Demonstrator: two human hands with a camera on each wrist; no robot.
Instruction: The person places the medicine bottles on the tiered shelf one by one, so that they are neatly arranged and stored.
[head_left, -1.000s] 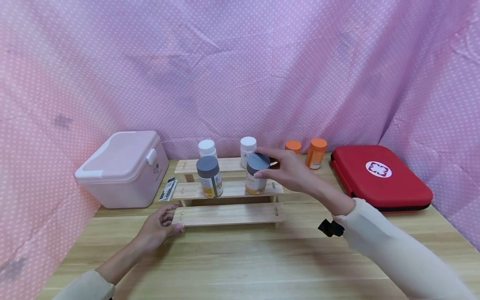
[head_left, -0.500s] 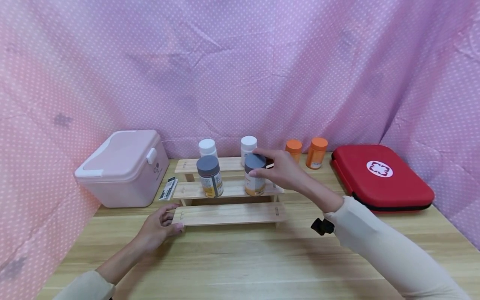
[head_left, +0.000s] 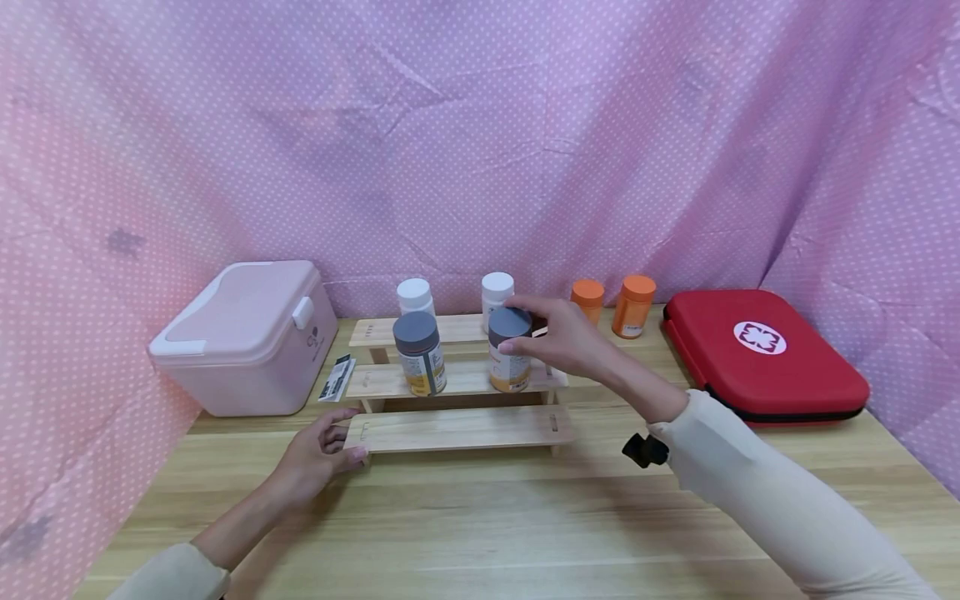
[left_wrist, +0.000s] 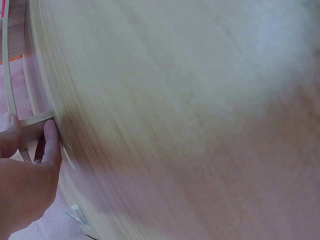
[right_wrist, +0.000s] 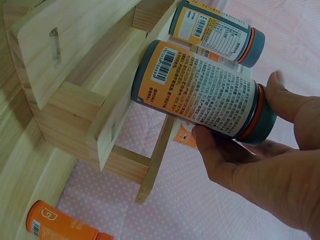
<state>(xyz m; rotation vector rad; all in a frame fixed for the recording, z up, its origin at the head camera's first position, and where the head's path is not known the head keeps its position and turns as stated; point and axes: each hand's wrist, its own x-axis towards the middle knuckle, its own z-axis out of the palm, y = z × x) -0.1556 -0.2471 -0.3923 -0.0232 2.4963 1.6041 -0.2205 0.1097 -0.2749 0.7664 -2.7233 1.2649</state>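
A three-step wooden rack [head_left: 457,428] stands on the table. My right hand [head_left: 564,337] grips a grey-capped bottle [head_left: 510,367] by its lid, thumb on one side and fingers on the other. That bottle stands upright on the middle step, toward its right end; the right wrist view shows its printed label and barcode. A second grey-capped bottle [head_left: 420,358] is on the same step, further left. Two white bottles [head_left: 415,295] stand on the top step behind. My left hand [left_wrist: 30,185] pinches the left end of the lowest step between thumb and fingers.
At the left is a pale pink lidded box [head_left: 247,358], with a small printed packet [head_left: 337,377] beside it. Two orange bottles [head_left: 632,308] stand right of the rack. A red zip case [head_left: 765,354] lies further right. A pink dotted cloth [head_left: 480,150] hangs behind.
The right hand and its grey-capped bottle have shifted slightly left along the middle step, then stayed nearly still. The left hand has kept its hold on the rack.
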